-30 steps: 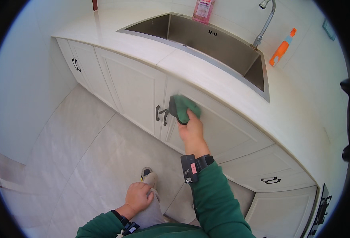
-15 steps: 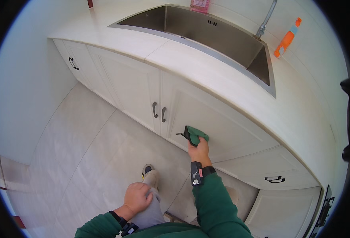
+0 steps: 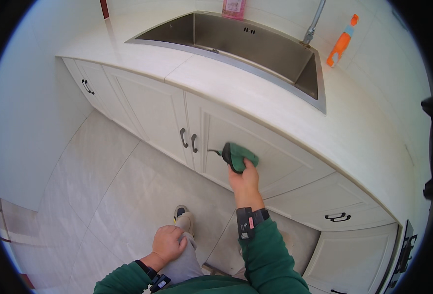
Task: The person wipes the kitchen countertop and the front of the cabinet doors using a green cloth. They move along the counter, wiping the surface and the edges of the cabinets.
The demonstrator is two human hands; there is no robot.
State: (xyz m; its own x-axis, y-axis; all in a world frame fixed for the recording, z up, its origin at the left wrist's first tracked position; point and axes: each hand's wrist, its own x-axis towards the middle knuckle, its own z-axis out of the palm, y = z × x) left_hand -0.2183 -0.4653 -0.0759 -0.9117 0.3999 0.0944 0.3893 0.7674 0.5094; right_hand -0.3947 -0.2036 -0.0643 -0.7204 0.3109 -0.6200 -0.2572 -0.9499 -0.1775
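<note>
My right hand (image 3: 245, 178) is closed round a folded green cloth (image 3: 244, 156) with a dark edge. A thin dark loop sticks out from the cloth's left side. The cloth is against, or right in front of, the white cabinet door (image 3: 280, 169) under the sink, to the right of two dark handles (image 3: 188, 141). My left hand (image 3: 169, 243) lies over my bent knee (image 3: 189, 243), holding nothing. Its fingers drape over the knee, and their tips are hard to make out.
Above the doors runs a white countertop (image 3: 255, 93) with a steel sink (image 3: 246, 46). Behind the sink stand a pink bottle (image 3: 233, 9) and a tap (image 3: 314, 24). An orange spray bottle (image 3: 341, 46) stands to the right. More cabinet handles (image 3: 337, 217) jut out at the lower right.
My right hand and the cloth have moved slightly up along the door. The whole view has shifted a little, while my left hand stays on my knee.
</note>
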